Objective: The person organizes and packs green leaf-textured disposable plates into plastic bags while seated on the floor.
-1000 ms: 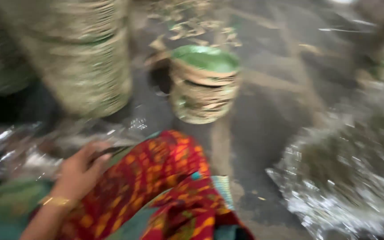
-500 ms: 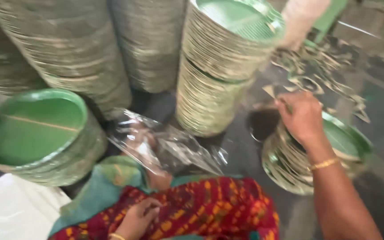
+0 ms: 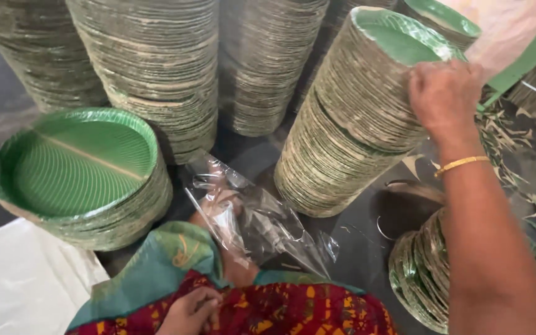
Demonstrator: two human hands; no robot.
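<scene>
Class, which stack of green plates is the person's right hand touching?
The leaning stack at centre right: the right hand rests on its top rim. The other stacks go untouched.

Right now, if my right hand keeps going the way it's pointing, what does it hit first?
Your right hand points up and left at the leaning stack of green plates; it appears to touch the stack's upper edge already.

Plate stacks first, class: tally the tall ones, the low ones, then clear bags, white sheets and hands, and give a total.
Tall plate stacks: 5
Low plate stacks: 2
Clear plastic bag: 1
White sheet: 1
Hands: 2
Total: 11
A blurred shape at the right edge is left out.
</scene>
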